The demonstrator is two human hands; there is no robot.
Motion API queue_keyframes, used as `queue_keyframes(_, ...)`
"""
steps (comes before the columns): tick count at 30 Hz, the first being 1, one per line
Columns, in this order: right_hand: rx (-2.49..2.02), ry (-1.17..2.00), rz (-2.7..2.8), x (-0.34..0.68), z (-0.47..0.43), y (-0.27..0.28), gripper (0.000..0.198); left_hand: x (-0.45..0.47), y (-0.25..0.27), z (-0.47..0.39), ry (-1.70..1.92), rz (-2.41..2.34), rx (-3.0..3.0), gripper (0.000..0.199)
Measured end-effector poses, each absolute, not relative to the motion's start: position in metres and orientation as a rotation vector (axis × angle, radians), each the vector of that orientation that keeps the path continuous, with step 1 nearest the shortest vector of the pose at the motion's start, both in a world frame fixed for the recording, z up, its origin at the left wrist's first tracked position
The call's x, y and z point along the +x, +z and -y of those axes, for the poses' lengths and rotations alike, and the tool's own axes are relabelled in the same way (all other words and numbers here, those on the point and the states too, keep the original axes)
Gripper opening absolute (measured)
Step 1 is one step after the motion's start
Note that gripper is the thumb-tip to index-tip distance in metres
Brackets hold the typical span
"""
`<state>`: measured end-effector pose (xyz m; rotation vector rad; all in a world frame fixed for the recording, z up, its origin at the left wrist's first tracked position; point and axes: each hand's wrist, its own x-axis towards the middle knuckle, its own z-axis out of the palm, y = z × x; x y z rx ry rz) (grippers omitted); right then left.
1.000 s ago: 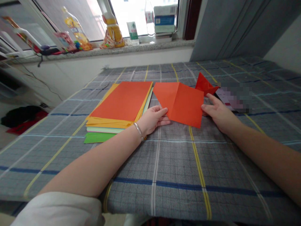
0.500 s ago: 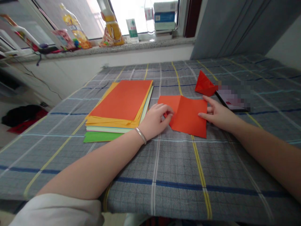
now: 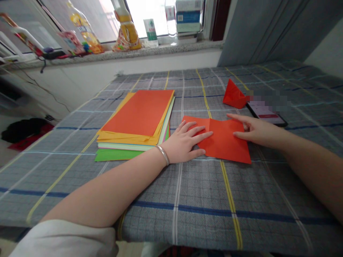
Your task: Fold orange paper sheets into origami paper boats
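Observation:
A sheet of red-orange paper (image 3: pixel 222 141) lies opened out in front of me, with a crease line running down from its far edge. My left hand (image 3: pixel 189 141) rests flat over the paper's left part, fingers spread, a silver bangle on the wrist. At the right edge my right hand (image 3: pixel 246 128) holds the sheet, its thumb on top and its index finger reaching past the far edge; the other fingers are partly hidden. Beyond it stands a folded red paper shape (image 3: pixel 234 94), pointed at the top.
Left of my hands lies a stack of coloured paper (image 3: pixel 139 114), orange on top, green at the bottom. A phone (image 3: pixel 268 116) sits at right behind my right hand. Plaid cloth (image 3: pixel 134 221) covers the table. Bottles and boxes line the windowsill (image 3: pixel 160 50).
My left hand has opened from curled fingers to lying flat on the sheet. The paper and my right hand have shifted slightly right and toward me; the sheet looks flatter.

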<state>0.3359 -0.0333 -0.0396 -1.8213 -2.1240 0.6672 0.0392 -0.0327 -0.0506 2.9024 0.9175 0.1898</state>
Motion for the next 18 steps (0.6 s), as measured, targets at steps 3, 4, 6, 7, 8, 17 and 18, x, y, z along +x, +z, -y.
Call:
queue_keyframes(3,-1.801,0.528,2.301,0.336,0.035,-0.038,0.068,0.04,-0.049,0.034,0.091,-0.943,2.903,0.057)
queue_keyframes(4,-1.782,0.486,2.347,0.337,0.035,-0.038,0.065,0.041,-0.048,0.034,0.064,-0.96,2.896,0.055)
queue_keyframes(6,-1.73,0.46,2.413,0.34,0.035,-0.037,0.061,0.042,-0.047,0.034,0.014,-0.984,2.878,0.052)
queue_keyframes(7,-1.697,0.481,2.441,0.343,0.035,-0.036,0.06,0.042,-0.046,0.034,-0.006,-0.988,2.87,0.051)
queue_keyframes(8,-1.656,0.51,2.471,0.347,0.034,-0.036,0.06,0.043,-0.046,0.033,-0.021,-0.988,2.865,0.052)
queue_keyframes(17,-1.349,0.172,2.602,0.37,0.03,-0.05,0.062,0.042,-0.047,0.033,-0.024,-0.973,2.869,0.061)
queue_keyframes(18,-1.325,0.102,2.603,0.37,0.03,-0.05,0.058,0.042,-0.047,0.034,-0.023,-0.974,2.866,0.065)
